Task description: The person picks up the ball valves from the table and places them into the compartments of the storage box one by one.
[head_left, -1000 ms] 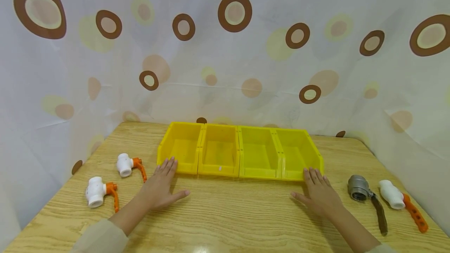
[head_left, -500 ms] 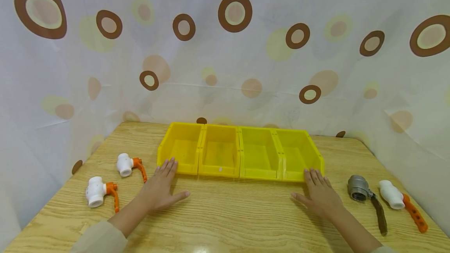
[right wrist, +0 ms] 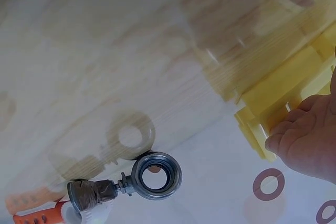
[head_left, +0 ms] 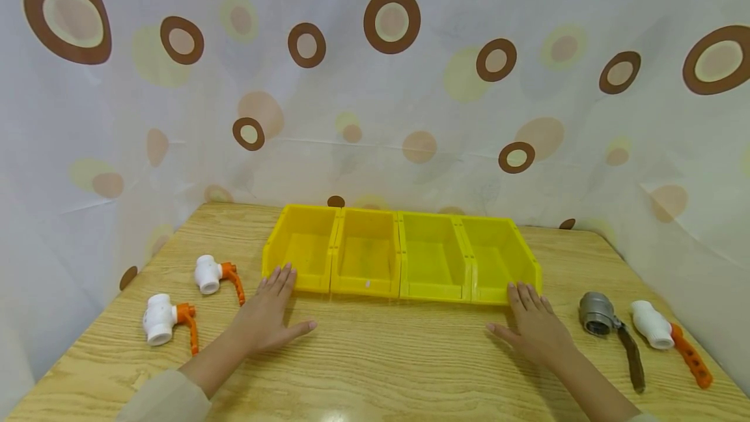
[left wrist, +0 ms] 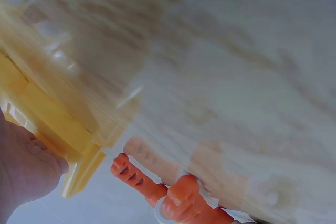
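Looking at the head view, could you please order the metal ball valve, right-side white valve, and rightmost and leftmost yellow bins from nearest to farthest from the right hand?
1. Rightmost yellow bin: just ahead, row's right end.
2. Metal ball valve: to the right.
3. White valve: farther right.
4. Leftmost yellow bin: left, row's opposite end.
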Available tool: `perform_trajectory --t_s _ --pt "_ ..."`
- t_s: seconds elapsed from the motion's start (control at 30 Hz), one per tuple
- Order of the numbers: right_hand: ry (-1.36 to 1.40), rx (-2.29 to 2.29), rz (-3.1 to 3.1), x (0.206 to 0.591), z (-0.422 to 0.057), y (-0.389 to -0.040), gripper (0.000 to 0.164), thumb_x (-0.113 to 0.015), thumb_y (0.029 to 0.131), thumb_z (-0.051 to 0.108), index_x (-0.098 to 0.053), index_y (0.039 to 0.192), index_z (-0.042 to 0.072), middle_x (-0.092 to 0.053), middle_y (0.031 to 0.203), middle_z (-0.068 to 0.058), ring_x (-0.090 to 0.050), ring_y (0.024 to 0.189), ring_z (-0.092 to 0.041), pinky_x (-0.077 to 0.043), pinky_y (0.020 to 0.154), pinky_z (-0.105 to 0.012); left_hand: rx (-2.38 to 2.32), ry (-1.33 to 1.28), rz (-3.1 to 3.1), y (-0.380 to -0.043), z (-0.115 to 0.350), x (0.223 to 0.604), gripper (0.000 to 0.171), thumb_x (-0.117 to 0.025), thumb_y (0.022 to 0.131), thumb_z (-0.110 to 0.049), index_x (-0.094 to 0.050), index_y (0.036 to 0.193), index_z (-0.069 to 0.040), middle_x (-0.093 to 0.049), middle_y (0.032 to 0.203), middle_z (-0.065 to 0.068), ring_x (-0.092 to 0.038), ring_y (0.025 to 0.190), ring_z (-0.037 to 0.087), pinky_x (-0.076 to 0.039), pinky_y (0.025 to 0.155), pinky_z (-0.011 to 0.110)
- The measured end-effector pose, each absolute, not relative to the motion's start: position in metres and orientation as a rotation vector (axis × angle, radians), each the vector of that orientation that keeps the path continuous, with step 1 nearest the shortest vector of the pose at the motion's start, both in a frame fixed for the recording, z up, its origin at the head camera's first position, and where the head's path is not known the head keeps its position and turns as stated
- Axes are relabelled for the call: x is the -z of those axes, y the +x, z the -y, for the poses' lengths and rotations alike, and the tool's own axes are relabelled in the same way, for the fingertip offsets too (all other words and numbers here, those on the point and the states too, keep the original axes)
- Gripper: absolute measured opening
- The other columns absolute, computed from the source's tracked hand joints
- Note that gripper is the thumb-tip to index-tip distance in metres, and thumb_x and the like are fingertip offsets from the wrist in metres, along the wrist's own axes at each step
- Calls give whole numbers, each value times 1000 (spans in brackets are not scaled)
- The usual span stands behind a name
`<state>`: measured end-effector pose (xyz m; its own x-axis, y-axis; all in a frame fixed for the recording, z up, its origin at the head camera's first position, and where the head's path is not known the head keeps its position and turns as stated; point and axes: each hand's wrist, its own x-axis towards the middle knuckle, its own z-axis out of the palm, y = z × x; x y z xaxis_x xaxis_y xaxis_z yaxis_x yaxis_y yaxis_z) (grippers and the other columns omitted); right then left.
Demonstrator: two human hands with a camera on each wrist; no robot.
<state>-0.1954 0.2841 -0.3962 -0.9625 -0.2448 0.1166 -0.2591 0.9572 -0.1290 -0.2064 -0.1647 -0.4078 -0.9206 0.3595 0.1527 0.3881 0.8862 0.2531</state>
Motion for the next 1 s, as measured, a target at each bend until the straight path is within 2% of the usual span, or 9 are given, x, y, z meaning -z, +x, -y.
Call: perform_trajectory --t_s 1.0 --pt "372 -252 3041 395 -286 -188 92 -55 85 55 -28 138 -15 -24 142 -39 -23 130 -55 -20 104 -67 383 -614 2938 -200 163 407 95 -53 83 -60 -25 142 9 -22 149 27 -21 139 42 -24 111 54"
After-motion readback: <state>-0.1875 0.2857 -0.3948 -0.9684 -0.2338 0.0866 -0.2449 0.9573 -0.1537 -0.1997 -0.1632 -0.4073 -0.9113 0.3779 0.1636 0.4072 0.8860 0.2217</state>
